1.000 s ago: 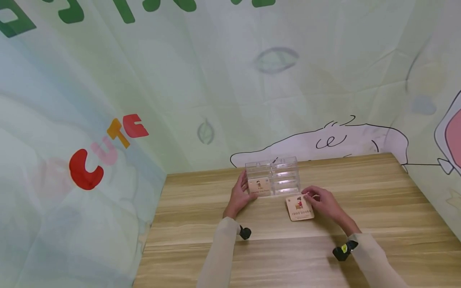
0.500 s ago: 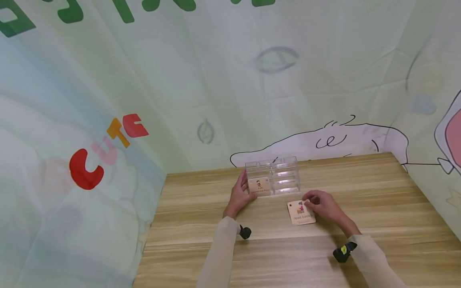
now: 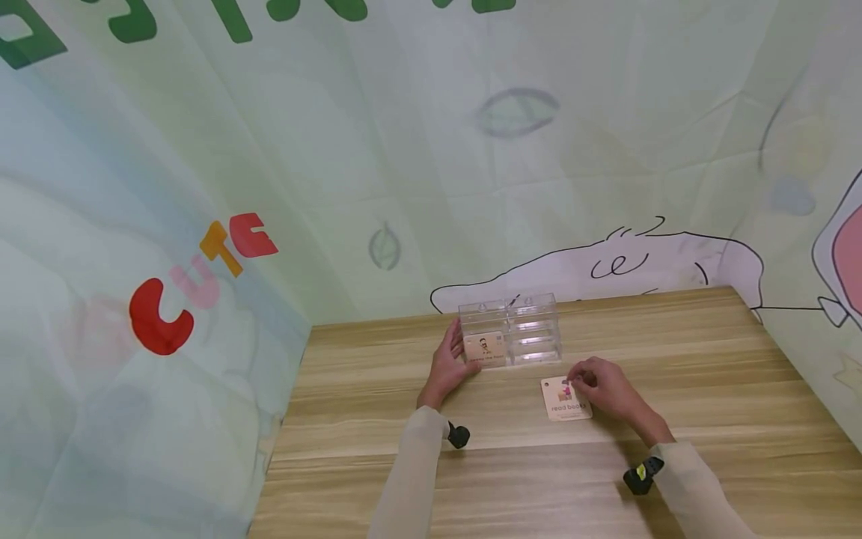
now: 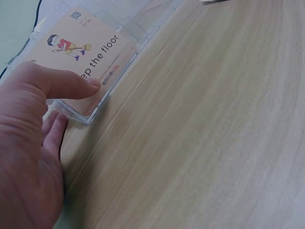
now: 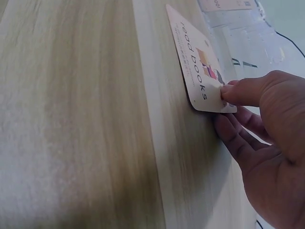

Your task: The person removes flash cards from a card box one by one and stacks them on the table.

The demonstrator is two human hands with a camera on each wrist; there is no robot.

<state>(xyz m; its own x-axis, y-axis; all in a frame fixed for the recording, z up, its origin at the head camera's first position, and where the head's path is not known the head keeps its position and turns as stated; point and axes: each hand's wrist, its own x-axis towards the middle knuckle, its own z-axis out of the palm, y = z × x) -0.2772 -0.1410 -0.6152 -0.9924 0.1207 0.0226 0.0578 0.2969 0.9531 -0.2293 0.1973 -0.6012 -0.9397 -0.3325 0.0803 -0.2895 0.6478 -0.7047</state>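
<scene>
A clear plastic holder (image 3: 535,333) with two side-by-side sections stands near the back of the table. Its left section holds a picture card (image 4: 102,36) printed with a child sweeping and words ending "the floor". My left hand (image 3: 447,372) grips the holder's left end, its thumb across the front of that card and the fingers at the side. In front of the right section, which shows bare ledges, my right hand (image 3: 608,389) pinches a "read books" card (image 5: 188,57) by a corner, thumb on the printed face and fingers behind. That card tilts, its picture facing up.
The wood-grain table (image 3: 350,419) ends at a printed cloth backdrop (image 3: 404,165) just behind the holder. Another cloth side with coloured letters rises at the left. Black camera straps (image 3: 643,475) sit on both wrists.
My right hand has drawn the "read books" card a little toward me and slightly right, away from the holder. The left hand and the holder have stayed in place.
</scene>
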